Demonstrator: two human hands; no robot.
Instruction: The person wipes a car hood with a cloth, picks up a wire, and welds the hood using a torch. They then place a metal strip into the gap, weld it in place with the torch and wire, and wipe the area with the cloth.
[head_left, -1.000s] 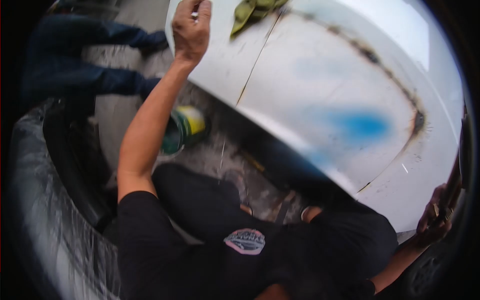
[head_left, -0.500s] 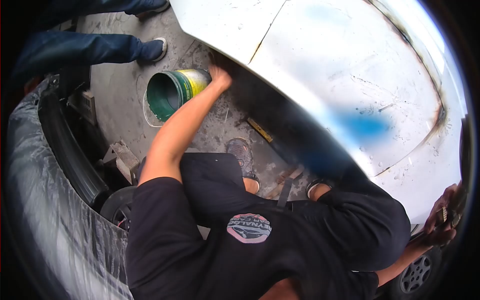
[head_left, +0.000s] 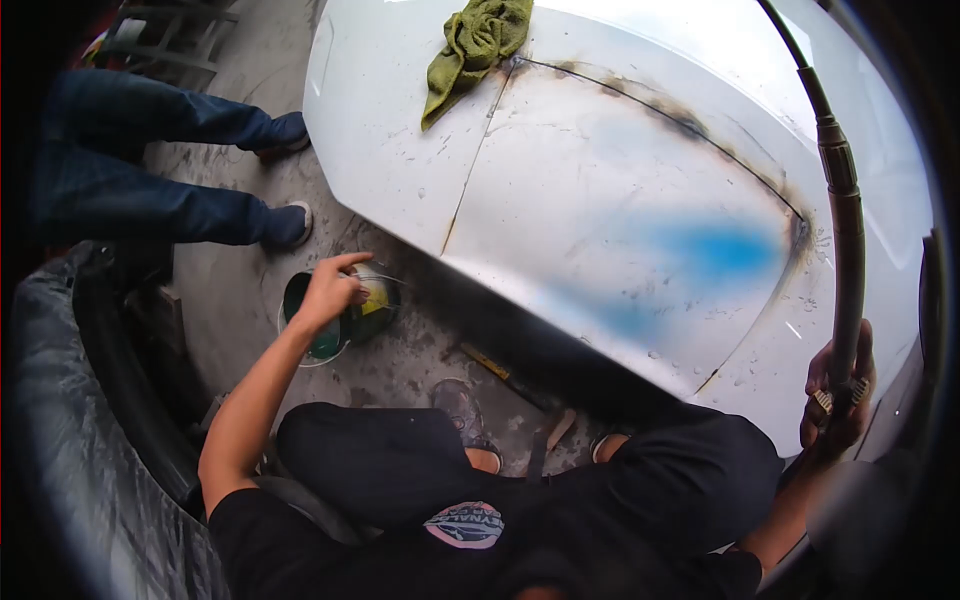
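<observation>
My left hand (head_left: 330,288) is above the green bucket (head_left: 326,343), its index finger stretched out and apart from the thumb, with nothing visible in it. The bucket lies tipped on the floor, its yellow label partly covered by my hand. At the right, my right hand (head_left: 843,395) grips a long metal torch-like tool (head_left: 848,230) with brass knobs, beside the white car panel (head_left: 580,230). Blue patches, scorched seams and small dents mark the panel. A crumpled green cloth (head_left: 478,45) lies on its upper part.
Another person's legs in jeans (head_left: 160,200) stand at the left. Plastic-wrapped bodywork (head_left: 90,420) curves along the left edge. A yellow-marked bar (head_left: 485,362) lies on the concrete floor near my shoe (head_left: 460,410). A metal frame (head_left: 170,40) is at the upper left.
My left hand has moved from the bucket's far side to above it, finger extended. The view has shifted, bringing the cloth and the tool's long tube into sight.
</observation>
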